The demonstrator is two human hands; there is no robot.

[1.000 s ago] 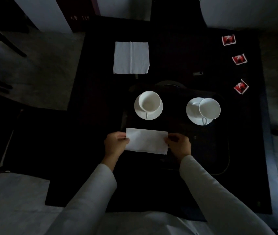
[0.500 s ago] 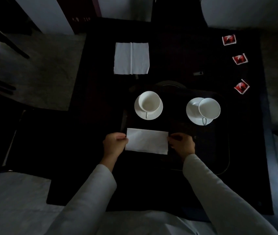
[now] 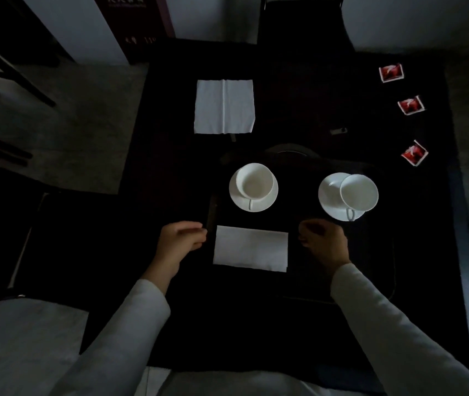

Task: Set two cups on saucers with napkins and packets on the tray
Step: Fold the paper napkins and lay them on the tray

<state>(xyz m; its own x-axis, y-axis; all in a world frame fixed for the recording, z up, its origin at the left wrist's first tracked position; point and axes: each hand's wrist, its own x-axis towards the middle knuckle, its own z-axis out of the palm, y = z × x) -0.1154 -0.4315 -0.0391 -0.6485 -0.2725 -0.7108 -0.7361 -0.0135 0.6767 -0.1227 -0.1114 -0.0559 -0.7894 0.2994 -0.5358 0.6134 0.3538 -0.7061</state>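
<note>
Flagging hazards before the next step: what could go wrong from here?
1. The right cup sits off-centre on its saucer, overhanging the rim; a nudge from the right hand just below could tip it.
2. Reaching for the packets passes close to that cup.
3. The room is dark, so the tray's edge is hard to judge.

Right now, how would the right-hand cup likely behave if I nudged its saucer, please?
The cup sits off-centre on its saucer, overhanging the rim, so it would probably slide or tip. It looks like glazed china: likely slippery and breakable.
</note>
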